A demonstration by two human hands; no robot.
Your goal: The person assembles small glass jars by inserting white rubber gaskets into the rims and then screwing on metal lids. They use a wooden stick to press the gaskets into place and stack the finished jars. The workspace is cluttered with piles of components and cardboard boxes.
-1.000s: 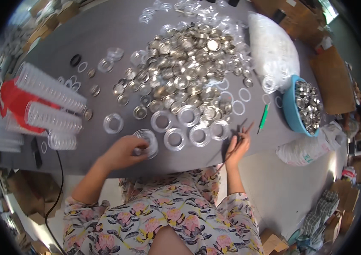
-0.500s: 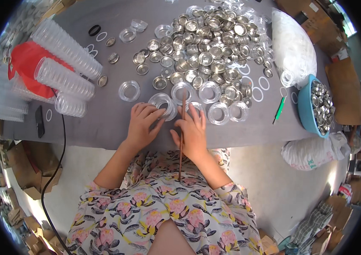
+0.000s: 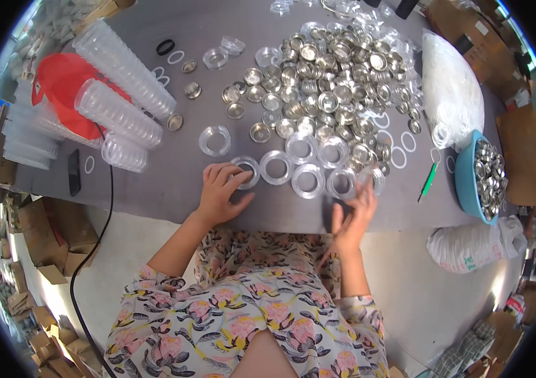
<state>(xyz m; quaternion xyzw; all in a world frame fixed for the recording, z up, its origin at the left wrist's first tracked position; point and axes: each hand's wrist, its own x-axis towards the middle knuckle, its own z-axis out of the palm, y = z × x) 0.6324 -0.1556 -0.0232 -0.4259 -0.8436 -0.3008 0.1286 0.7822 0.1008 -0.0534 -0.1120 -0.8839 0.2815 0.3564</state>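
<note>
From my end, the hands have drawn apart since half a second ago. Then the right hand was over the middle of the cluster, close beside the left; now I have it at the right end, by the rightmost clear plastic ring. It is blurred, fingers bent, thumb standing off; a thin brown stick seems to run down from it, but I can't tell how firmly it is held, or whether the fingertips touch the ring.

My left hand rests its fingers on the leftmost clear plastic ring, thumb well away from them, so I don't read a clamp. Next to it on the right, the neighbouring clear plastic ring now lies on its own, where I earlier saw what looked like a doubled ring. I take that as one more piece spread out singly, making seven in the cluster along the near edge of the grey table.

The metal cap pile, just beyond on the far side, looks undisturbed. A lone clear plastic ring sits farther left, untouched by either hand.
</note>
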